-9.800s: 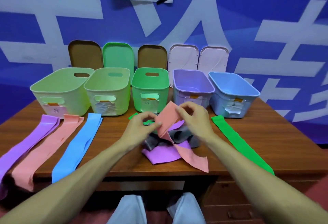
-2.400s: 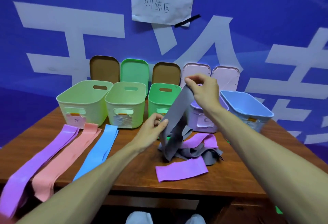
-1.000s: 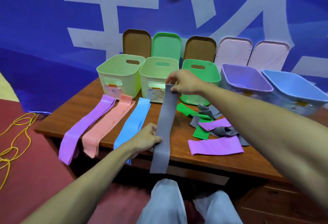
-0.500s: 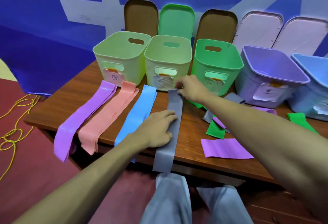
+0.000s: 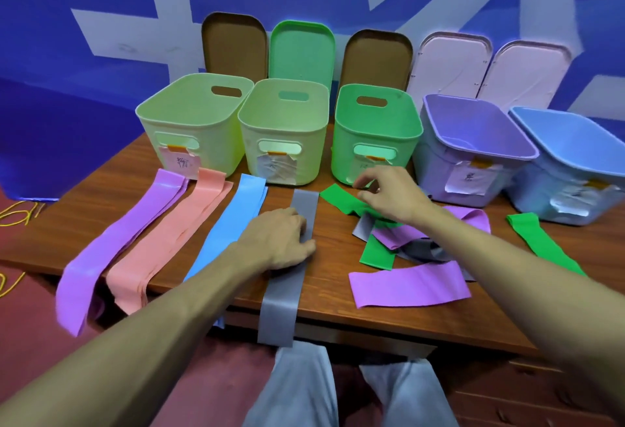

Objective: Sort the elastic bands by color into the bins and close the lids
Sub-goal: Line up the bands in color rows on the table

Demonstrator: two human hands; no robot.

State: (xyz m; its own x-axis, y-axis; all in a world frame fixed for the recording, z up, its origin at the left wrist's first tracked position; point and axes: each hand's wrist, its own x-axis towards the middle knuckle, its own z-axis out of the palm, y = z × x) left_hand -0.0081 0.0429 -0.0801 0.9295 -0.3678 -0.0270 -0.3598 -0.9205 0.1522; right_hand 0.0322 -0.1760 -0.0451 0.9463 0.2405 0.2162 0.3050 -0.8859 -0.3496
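On the tabletop (image 5: pixel 101 220) the five open bins (image 5: pixel 375 132) are lining the back. The grey band (image 5: pixel 294 264) is lying flat, dangling off the front edge, left hand (image 5: pixel 280 240) pressing on it, palm down. Right hand (image 5: pixel 392 196) is hovering half-curled, gripping nothing, over the green band (image 5: pixel 341 200).

left hand (image 5: pixel 280 240): on flat band (image 5: pixel 291 257)
left of it: three bands (image 5: pixel 169 230)
right of it: heap (image 5: pixel 406 244), right hand (image 5: pixel 392 196) above
behind: bins (image 5: pixel 291 128)
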